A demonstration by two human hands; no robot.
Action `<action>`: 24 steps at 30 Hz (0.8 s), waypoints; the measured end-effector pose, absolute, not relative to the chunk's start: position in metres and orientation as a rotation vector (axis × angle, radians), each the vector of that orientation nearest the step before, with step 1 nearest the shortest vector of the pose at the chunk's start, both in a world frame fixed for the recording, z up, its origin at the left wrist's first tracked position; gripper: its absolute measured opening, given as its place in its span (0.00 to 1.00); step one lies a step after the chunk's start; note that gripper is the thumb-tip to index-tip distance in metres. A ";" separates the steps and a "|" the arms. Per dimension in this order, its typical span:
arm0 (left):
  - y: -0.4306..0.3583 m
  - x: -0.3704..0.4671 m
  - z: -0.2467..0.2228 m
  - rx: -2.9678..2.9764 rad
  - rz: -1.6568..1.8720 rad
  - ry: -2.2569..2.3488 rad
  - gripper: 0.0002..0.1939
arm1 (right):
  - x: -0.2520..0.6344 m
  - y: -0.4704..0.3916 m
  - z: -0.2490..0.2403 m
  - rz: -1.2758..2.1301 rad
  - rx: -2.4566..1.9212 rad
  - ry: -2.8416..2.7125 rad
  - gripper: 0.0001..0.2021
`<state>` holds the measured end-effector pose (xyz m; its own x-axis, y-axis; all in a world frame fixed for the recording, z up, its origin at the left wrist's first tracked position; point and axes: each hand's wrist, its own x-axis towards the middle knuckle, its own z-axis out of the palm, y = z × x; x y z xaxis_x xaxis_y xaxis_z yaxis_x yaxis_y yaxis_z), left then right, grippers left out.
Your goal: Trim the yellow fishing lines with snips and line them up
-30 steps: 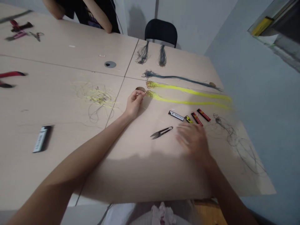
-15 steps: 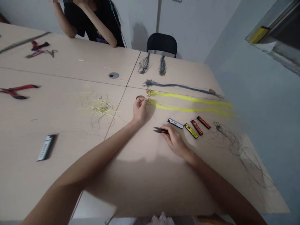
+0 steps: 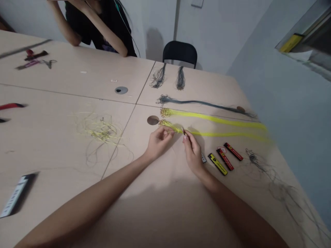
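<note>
My left hand (image 3: pixel 158 142) is closed, its thumb and fingertips pinching a thin yellow thread (image 3: pixel 169 132) at the near yellow bundle. My right hand (image 3: pixel 193 153) is wrapped round small dark thread snips (image 3: pixel 183 131), mostly hidden by the fingers, with the tip pointing up beside the bundle. The near yellow thread bundle (image 3: pixel 214 134) runs to the right behind both hands; gold-coloured hooks (image 3: pixel 164 123) cluster at its left end. Just beyond it lies a second yellow bundle (image 3: pixel 219 119), and then a blue-grey bundle (image 3: pixel 199 102).
Loose yellow threads (image 3: pixel 103 132) lie tangled on the left. Red-handled pliers (image 3: pixel 11 106) and a white box (image 3: pixel 15 196) are further left. Red boxes (image 3: pixel 233 151), a yellow box (image 3: pixel 217 164) and tangled grey threads (image 3: pixel 271 175) lie right. Across the table sits a person (image 3: pixel 100 31).
My right hand has moved up and left with the snips to the near yellow bundle. The left hand has shifted from the hooks to a thread beside it. The view has shifted slightly.
</note>
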<state>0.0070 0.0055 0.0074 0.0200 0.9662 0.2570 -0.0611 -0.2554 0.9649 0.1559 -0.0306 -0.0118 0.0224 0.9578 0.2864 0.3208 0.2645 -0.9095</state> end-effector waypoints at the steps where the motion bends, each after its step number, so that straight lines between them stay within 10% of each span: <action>1: 0.004 0.007 0.008 1.379 1.367 1.017 0.10 | 0.157 -0.032 -0.009 0.751 -1.236 -1.484 0.21; 24: -0.001 0.007 0.010 1.407 1.259 1.045 0.09 | 0.157 -0.042 0.002 0.589 -1.252 -1.627 0.16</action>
<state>0.0068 -0.0005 0.0097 0.1065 0.9764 0.1881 0.0050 -0.1897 0.9818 0.1568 -0.0422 0.0019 -0.0075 0.9186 0.3950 0.4526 0.3554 -0.8178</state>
